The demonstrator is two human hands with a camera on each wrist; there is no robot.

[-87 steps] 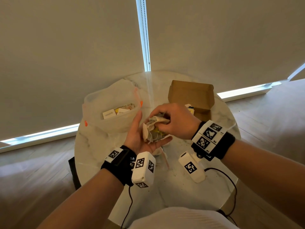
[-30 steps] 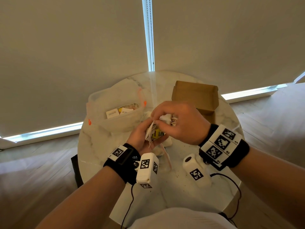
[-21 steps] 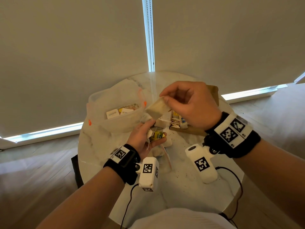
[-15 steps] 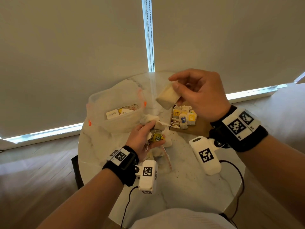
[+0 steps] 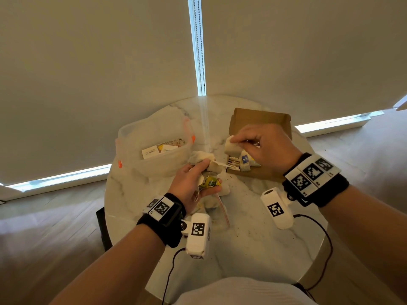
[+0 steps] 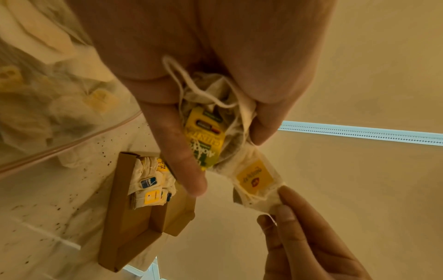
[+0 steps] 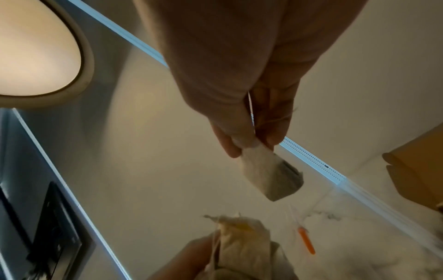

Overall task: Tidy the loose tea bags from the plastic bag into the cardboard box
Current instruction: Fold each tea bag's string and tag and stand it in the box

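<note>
Plainly, both hands full: left hand [image 5: 193, 183] round yellow "GREEN TEA"-tagged tea bags [image 6: 206, 140], right hand [image 5: 264, 148] pinching one tea bag [image 5: 231, 147].

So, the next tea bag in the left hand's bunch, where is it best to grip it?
Probably the tea bag with the orange tag. It sticks out past the left hand. Pinch its free outer edge from the right side, away from the bunch.

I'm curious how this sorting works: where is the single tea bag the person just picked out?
In the head view the tea bag hangs pinched in the right hand, just above the left end of the cardboard box.
</note>
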